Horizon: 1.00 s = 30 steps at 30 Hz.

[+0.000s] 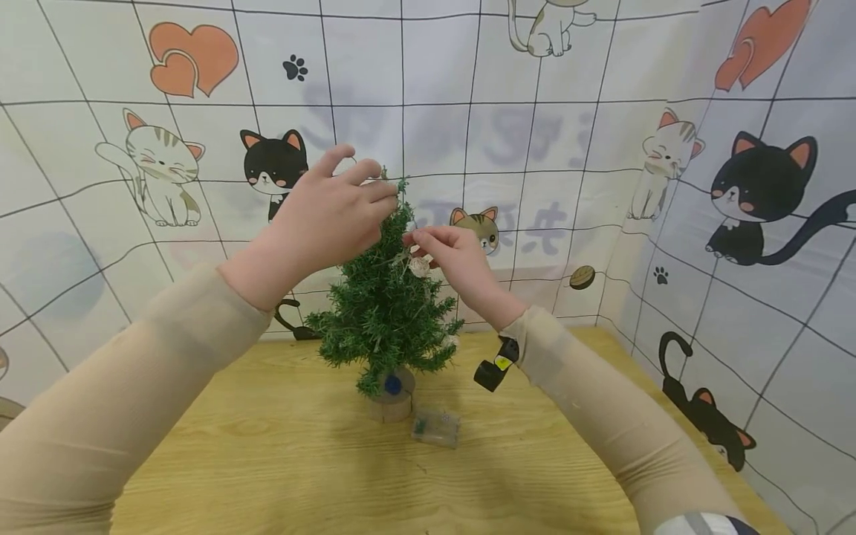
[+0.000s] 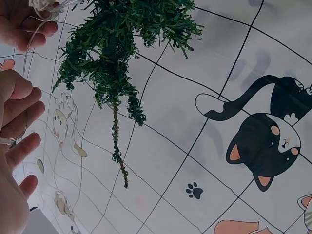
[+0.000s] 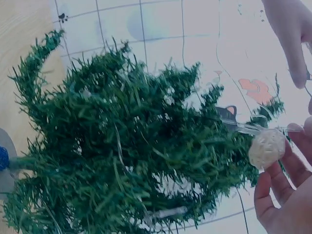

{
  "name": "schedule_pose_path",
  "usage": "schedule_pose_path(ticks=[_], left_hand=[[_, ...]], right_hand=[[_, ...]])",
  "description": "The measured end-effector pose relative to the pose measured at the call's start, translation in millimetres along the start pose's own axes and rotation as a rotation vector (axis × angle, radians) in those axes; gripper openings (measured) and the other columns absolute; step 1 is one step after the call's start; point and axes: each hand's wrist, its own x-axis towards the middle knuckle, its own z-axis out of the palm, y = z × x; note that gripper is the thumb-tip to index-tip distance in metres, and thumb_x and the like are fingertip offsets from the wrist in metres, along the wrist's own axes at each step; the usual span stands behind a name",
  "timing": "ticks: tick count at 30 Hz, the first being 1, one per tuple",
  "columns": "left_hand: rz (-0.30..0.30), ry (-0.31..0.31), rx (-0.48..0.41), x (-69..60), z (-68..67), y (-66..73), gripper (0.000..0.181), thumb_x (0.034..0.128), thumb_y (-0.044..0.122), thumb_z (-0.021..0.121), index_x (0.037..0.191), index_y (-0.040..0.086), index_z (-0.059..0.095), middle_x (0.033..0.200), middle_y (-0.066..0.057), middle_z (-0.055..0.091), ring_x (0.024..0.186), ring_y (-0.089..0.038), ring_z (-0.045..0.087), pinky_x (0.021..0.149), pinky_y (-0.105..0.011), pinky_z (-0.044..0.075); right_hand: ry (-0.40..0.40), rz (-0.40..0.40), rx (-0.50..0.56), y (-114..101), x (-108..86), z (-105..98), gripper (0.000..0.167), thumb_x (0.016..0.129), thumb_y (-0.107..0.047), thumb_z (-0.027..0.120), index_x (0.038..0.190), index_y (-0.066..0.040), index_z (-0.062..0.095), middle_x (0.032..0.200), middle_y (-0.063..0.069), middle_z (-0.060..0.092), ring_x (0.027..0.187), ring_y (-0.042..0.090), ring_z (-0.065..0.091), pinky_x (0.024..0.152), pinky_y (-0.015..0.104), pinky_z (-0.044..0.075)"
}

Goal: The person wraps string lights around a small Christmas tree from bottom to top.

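A small green artificial Christmas tree stands upright on a round wooden base. Near its top, the left hand holds a thin clear wire between curled fingers; a loop of it shows by the lower fingers in the left wrist view. On the tree's right side the right hand pinches the same wire with thumb and forefinger. A cream woven ball on the wire lies against the right fingers. Further wire runs among the branches, where another pale ball shows low on the right.
A small clear box lies on the wooden table before the base. A blue round piece sits at the trunk. Behind hangs a white gridded cloth with cartoon cats. A black strap device hangs at the right wrist.
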Motion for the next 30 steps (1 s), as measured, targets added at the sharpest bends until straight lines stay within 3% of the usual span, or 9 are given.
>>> schedule_pose_path(ticks=[5,9,14,17,19,22,27,30], left_hand=[[-0.036,-0.001,-0.107,11.1,6.5,-2.7,0.020,0.0898,0.014,0.056,0.101,0.011,0.071,0.112,0.000,0.068,0.114,-0.025,0.050,0.109,-0.047,0.023],[-0.017,-0.008,-0.140,25.4,7.3,0.9,0.018,0.0912,0.014,0.054,0.095,0.012,0.072,0.109,0.001,0.069,0.113,-0.025,0.049,0.107,-0.046,0.024],[0.002,-0.095,-0.147,38.6,6.1,6.6,0.016,0.0944,0.021,0.058,0.097,0.014,0.072,0.111,0.003,0.068,0.117,-0.024,0.045,0.107,-0.046,0.023],[0.008,-0.150,-0.158,41.1,6.5,7.7,0.016,0.0934,0.022,0.061,0.102,0.014,0.072,0.115,0.002,0.066,0.120,-0.024,0.042,0.107,-0.046,0.022],[-0.006,-0.153,-0.160,39.4,7.5,5.9,0.018,0.0930,0.020,0.060,0.106,0.014,0.072,0.120,0.001,0.064,0.122,-0.024,0.042,0.108,-0.047,0.022],[-0.056,-0.094,-0.171,33.0,9.1,-1.6,0.021,0.0924,0.018,0.056,0.106,0.013,0.072,0.124,-0.002,0.062,0.123,-0.025,0.043,0.106,-0.047,0.025],[-0.168,0.103,-0.199,20.6,13.1,-20.8,0.024,0.0911,0.015,0.049,0.098,0.010,0.072,0.117,-0.006,0.063,0.116,-0.029,0.049,0.100,-0.049,0.032],[-0.258,0.174,-0.220,14.0,15.6,-31.8,0.022,0.0914,0.015,0.051,0.094,0.009,0.072,0.112,-0.007,0.064,0.113,-0.030,0.050,0.098,-0.050,0.033]], right_hand=[[0.017,0.005,0.061,3,6.3,-8,0.030,0.101,-0.025,0.055,0.115,-0.003,0.069,0.110,0.005,0.068,0.098,0.027,0.060,0.079,0.035,0.048],[0.000,-0.003,0.175,3,8.6,-10,0.030,0.100,-0.022,0.055,0.119,-0.001,0.066,0.108,0.003,0.069,0.095,0.023,0.062,0.079,0.034,0.047],[0.034,0.013,0.286,-2,9.5,-8,0.019,0.097,-0.016,0.060,0.110,-0.007,0.071,0.094,-0.001,0.070,0.085,0.017,0.064,0.073,0.031,0.047],[0.078,0.035,0.320,-2,11.9,-8,0.013,0.096,-0.016,0.063,0.101,-0.009,0.073,0.088,0.000,0.071,0.080,0.016,0.064,0.069,0.029,0.047],[0.098,0.056,0.318,0,13.7,-8,0.014,0.096,-0.018,0.063,0.100,-0.008,0.073,0.087,0.001,0.071,0.077,0.016,0.063,0.067,0.028,0.046],[0.119,0.104,0.307,6,16.6,-9,0.022,0.097,-0.022,0.062,0.108,-0.006,0.072,0.088,0.001,0.071,0.073,0.015,0.062,0.065,0.027,0.045],[0.178,0.188,0.320,20,22.5,-12,0.029,0.099,-0.024,0.059,0.119,-0.004,0.068,0.089,0.001,0.071,0.063,0.012,0.059,0.060,0.025,0.043],[0.221,0.216,0.341,25,27.2,-13,0.028,0.099,-0.024,0.059,0.119,-0.005,0.067,0.088,0.001,0.072,0.059,0.011,0.057,0.059,0.025,0.044]])
